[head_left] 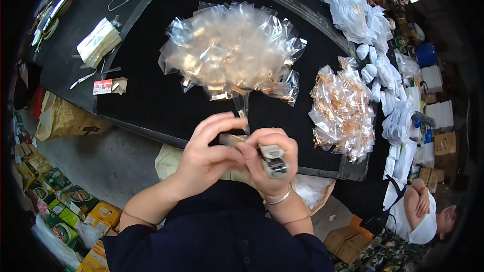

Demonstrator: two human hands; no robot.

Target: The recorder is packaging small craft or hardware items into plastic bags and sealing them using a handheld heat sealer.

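Note:
My left hand (pixel 207 143) is curled in front of my body, pinching a small clear plastic bag (pixel 231 139) that is blurred by motion. Closed around a white and black stapler (pixel 275 161) is my right hand (pixel 272 184), its thumb side meeting the bag and the left fingertips. The stapler's far end and the bag's contents are hidden by the fingers. Just beyond my hands, a wide heap of clear bags with gold-coloured pieces (pixel 232 53) lies on the black table (pixel 166 121). A narrow clear bag (pixel 242 102) sticks out from its near edge.
To the right lies a pile of bags with copper-coloured pieces (pixel 343 108), with white plastic bags (pixel 353 15) along the table's edge. A stack of flat pale bags (pixel 99 43) and a red-and-white box (pixel 110 86) sit left. A person (pixel 416 206) with folded arms is at right.

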